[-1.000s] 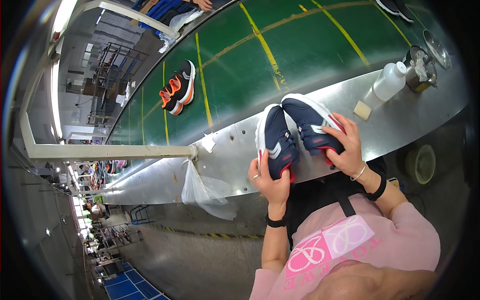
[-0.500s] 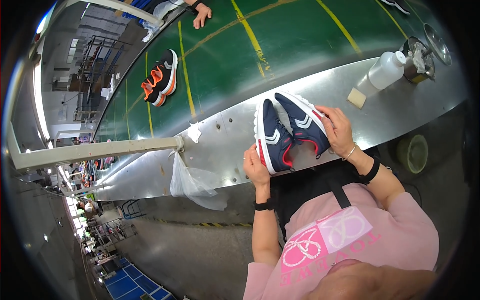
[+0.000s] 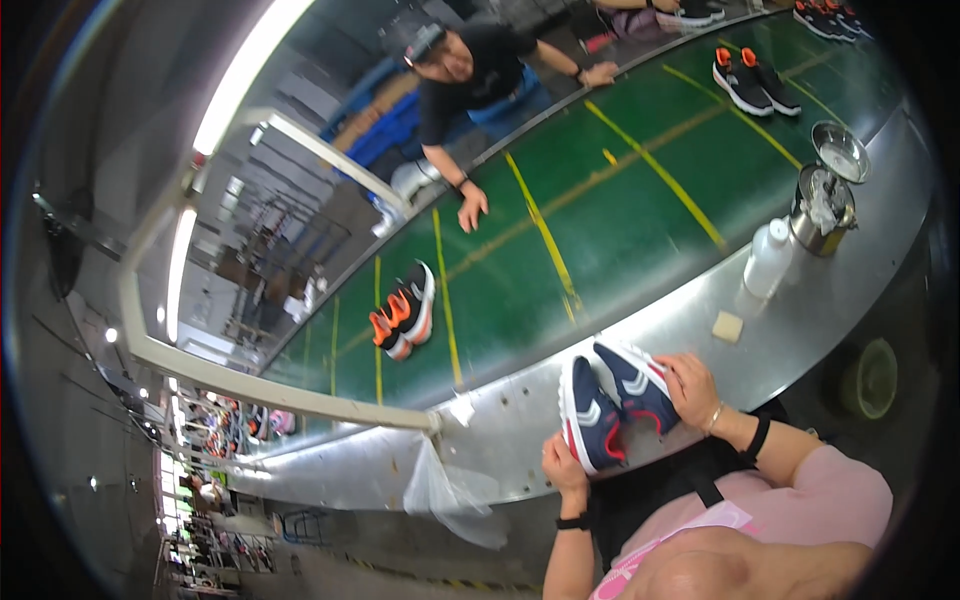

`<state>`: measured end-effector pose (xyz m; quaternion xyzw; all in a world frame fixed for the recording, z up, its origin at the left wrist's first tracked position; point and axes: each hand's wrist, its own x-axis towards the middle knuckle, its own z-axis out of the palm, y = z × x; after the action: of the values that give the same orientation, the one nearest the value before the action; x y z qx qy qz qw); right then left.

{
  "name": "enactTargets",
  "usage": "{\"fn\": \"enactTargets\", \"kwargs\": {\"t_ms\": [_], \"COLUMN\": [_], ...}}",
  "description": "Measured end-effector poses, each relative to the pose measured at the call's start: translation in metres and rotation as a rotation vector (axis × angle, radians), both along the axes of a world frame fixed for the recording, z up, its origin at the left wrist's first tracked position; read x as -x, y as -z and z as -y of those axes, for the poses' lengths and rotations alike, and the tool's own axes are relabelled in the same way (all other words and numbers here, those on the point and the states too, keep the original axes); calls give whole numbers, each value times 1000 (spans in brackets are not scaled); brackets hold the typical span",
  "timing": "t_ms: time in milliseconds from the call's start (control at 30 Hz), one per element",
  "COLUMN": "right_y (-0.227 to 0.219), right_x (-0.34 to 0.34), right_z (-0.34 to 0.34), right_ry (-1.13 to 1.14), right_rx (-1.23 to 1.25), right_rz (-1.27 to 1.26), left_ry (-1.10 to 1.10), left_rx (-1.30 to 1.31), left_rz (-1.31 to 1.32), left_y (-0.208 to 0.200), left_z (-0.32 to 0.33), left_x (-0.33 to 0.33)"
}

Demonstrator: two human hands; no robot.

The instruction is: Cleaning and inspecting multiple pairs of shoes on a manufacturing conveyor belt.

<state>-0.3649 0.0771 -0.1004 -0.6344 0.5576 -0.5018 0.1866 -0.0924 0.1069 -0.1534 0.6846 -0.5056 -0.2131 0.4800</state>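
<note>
A pair of navy sneakers with white soles and red linings rests on the metal ledge (image 3: 520, 440) in front of me, toes pointing away. My left hand (image 3: 566, 466) is closed on the heel end of the left sneaker (image 3: 591, 415), along its outer side. Round the outer side of the right sneaker (image 3: 640, 385) my right hand (image 3: 692, 390) is closed, fingers over the sole edge. The two shoes lie close together, toes angled slightly left. Parts of both heels are covered by my fingers.
Beyond the ledge runs a green belt (image 3: 560, 215) with black-and-orange shoes (image 3: 405, 312) and black shoes (image 3: 750, 82). At right stand a white bottle (image 3: 768, 260), a pale sponge block (image 3: 728, 326) and a metal pot (image 3: 815, 205). A white frame (image 3: 290, 395) and plastic bag (image 3: 455, 500) are left. A person (image 3: 485, 75) leans opposite.
The view has tilted up, so the ledge and sneakers sit lower and the person opposite shows more fully. Both my hands keep their hold on the sneakers.
</note>
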Motion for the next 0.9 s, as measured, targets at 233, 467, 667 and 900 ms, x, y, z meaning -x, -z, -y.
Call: {"fn": "enactTargets", "kwargs": {"t_ms": [233, 467, 667, 900], "right_y": [2, 1, 1, -3], "right_x": [3, 5, 5, 7], "right_z": [-6, 1, 1, -2], "right_ry": [35, 19, 16, 3], "right_rx": [14, 9, -18, -28], "right_rz": [-8, -19, -1, 16], "left_ry": [-18, -5, 12, 9], "left_rx": [-37, 1, -21, -40], "left_rz": [24, 14, -29, -44], "left_y": [13, 8, 11, 12], "left_z": [1, 11, 11, 7], "left_x": [-3, -3, -4, -5]}}
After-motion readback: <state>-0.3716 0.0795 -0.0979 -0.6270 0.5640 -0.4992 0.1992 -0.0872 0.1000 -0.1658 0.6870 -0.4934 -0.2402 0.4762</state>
